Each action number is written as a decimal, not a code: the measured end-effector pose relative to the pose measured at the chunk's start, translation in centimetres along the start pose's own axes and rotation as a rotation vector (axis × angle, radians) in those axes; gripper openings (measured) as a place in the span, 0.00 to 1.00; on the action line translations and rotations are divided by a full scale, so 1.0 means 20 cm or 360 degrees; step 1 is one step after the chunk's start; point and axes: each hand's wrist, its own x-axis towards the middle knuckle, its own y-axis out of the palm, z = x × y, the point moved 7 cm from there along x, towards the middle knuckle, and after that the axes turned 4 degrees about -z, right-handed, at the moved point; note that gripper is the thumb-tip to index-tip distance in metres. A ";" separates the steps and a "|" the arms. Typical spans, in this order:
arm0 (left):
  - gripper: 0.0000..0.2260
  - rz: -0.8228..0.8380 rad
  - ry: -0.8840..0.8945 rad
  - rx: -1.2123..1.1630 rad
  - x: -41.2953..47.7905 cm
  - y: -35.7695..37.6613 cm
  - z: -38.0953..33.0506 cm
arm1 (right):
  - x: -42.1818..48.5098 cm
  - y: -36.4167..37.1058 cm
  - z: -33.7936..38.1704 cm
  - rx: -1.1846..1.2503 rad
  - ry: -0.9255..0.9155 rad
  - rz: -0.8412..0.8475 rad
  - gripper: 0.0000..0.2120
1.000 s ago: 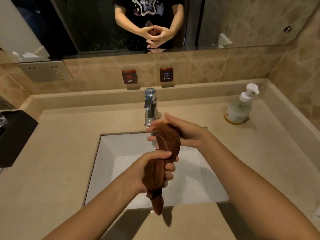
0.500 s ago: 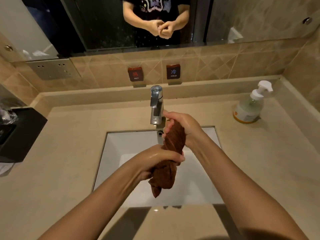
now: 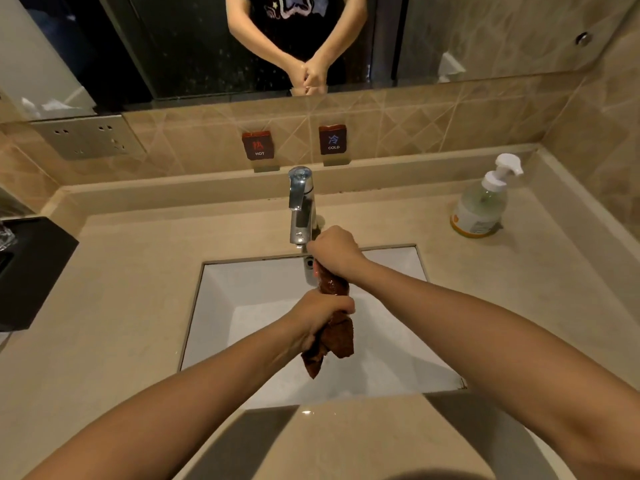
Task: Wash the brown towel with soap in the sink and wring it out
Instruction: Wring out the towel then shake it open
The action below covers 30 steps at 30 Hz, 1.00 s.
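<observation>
The brown towel is twisted into a wet rope over the white sink. My right hand grips its upper end in a fist just below the tap's spout. My left hand is closed around the towel lower down, and the loose end hangs from it above the basin. The soap bottle with a white pump stands on the counter at the back right, apart from both hands.
A chrome tap rises behind the sink, with no visible water stream. Hot and cold signs sit on the tiled wall under a mirror. A black tray lies at the counter's left edge. The beige counter surrounds the basin.
Both hands have turned against each other, twisting the towel tighter and shorter. My right hand has rolled over into a fist on top. The hanging end has risen.
</observation>
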 end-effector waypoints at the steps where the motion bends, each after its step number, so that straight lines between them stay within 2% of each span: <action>1: 0.05 -0.0019 0.0010 0.0020 0.01 0.00 0.01 | 0.01 0.02 0.00 -0.0071 -0.0031 0.0012 0.07; 5: 0.06 -0.0069 0.0025 0.0097 0.05 0.00 0.04 | 0.01 0.08 -0.02 -0.0317 -0.0116 -0.0017 0.06; 8: 0.07 -0.0114 0.0033 0.0152 0.07 0.00 0.06 | 0.02 0.12 -0.03 -0.0463 -0.0151 -0.0034 0.10; 11: 0.07 -0.0135 0.0043 0.0194 0.07 0.00 0.06 | 0.04 0.12 -0.04 -0.0554 -0.0132 -0.0046 0.10; 19: 0.06 -0.0074 0.0056 0.0294 0.05 0.00 0.00 | 0.06 0.06 -0.01 -0.0374 -0.0115 -0.0048 0.10; 23: 0.07 0.0197 0.0258 0.0313 0.04 -0.03 -0.08 | 0.02 -0.03 0.04 -0.0014 -0.0296 -0.0048 0.18; 27: 0.08 0.0553 0.0292 0.0062 -0.01 -0.02 -0.08 | -0.09 -0.08 0.10 0.0112 -0.0469 0.0139 0.25; 30: 0.09 0.0620 0.0295 -0.0297 -0.03 -0.03 -0.10 | -0.11 -0.17 0.08 0.0286 -0.0389 0.0095 0.25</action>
